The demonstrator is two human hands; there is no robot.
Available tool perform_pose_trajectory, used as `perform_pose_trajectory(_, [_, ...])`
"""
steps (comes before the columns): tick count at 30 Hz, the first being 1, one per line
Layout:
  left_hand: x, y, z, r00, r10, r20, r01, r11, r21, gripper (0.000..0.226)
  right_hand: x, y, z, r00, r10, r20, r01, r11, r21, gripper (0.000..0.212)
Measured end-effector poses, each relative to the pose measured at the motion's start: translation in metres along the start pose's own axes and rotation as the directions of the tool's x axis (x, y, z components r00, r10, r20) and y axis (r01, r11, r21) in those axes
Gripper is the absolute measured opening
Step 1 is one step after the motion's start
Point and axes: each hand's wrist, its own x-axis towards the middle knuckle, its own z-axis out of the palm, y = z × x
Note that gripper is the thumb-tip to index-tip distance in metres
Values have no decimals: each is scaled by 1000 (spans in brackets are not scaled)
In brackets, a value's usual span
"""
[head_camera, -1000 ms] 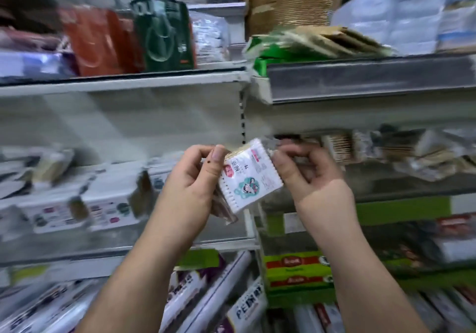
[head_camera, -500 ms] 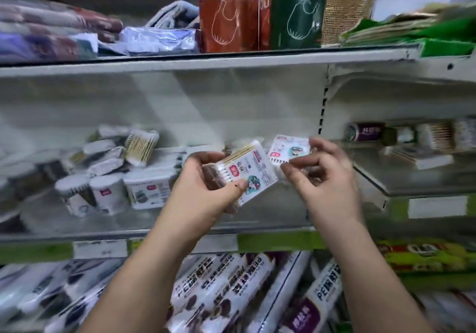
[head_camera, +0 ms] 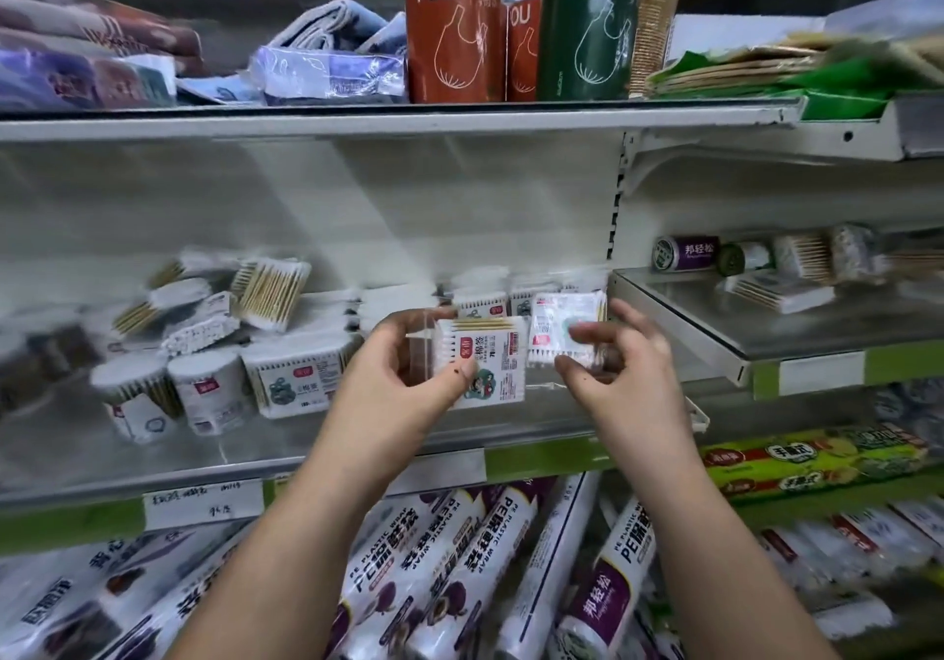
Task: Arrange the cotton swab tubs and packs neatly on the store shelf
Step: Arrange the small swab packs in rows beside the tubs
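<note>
White cotton tips and pale wooden sticks show through the clear square pack (head_camera: 490, 360) held by the left hand (head_camera: 403, 378), thumb across its printed label and fingers curled behind; the pack stands upright in front of the middle shelf (head_camera: 316, 460). The right hand (head_camera: 620, 360) pinches a second, smaller swab pack (head_camera: 559, 325) between thumb and fingertips, just right of the first and close to the row of upright packs (head_camera: 490, 302) at the shelf back; the view is too blurred there to tell whether it touches them.

On the same shelf, to the left, stand two round tubs (head_camera: 168, 394) and a rectangular box of swabs (head_camera: 299, 378). Behind these, loose packs (head_camera: 225, 302) lie heaped at mixed angles.

Upper shelf: an orange-brown roll (head_camera: 452, 36) and a dark green roll (head_camera: 587, 31), both marked "YOU", beside folded cloths in wrap (head_camera: 327, 67). Lower shelf: rolls of PE plastic wrap (head_camera: 439, 572) lying lengthwise. The adjoining right-hand shelf (head_camera: 766, 337) carries a purple-labelled roll (head_camera: 687, 253) and further swab packs (head_camera: 781, 292).
</note>
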Motion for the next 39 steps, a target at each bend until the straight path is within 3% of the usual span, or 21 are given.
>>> perform_pose_trajectory(5, [6,1,4,1000,8,6,-8,999,-40,36,2,5,-1,997,67,-39,-62,991,115,79])
perform_pose_trajectory(7, [6,0,6,1000,16,9,-16,999,-32,33,5,9,-2,994,103,-21,-96,972,214,74])
perform_pose_trajectory(10, [7,-3,9,999,36,10,-36,999,-10,34,12,17,-3,991,137,11,-132,926,354,48])
perform_pose_trajectory(12, [10,-5,9,999,46,18,-47,998,34,36,17,17,-1,993,118,17,-115,922,369,43])
perform_pose_trajectory(17, [11,-9,19,996,92,-5,-90,982,168,40,29,15,-5,994,-57,90,56,998,16,58])
perform_pose_trajectory(20, [10,-10,28,996,93,16,-94,954,286,43,37,14,-8,981,-115,156,144,971,-190,71])
perform_pose_trajectory(24, [18,-3,40,990,140,26,-137,883,448,54,47,12,-11,965,-205,166,251,907,-338,73])
perform_pose_trajectory(27, [25,1,54,994,93,49,-105,877,469,49,71,1,-17,962,-110,252,221,853,-472,70])
perform_pose_trajectory(30, [33,0,65,992,82,92,-119,835,537,35,97,-10,-23,913,3,408,278,729,-626,49])
perform_pose_trajectory(32, [42,2,74,992,88,90,-124,801,586,36,114,-11,-29,881,-16,473,377,628,-681,43])
perform_pose_trajectory(36, [68,5,94,995,8,97,-75,694,716,42,138,-8,-37,799,-65,598,526,557,-642,42])
perform_pose_trajectory(39, [83,3,110,993,49,109,-119,520,846,36,154,-3,-39,750,-146,645,626,471,-622,39])
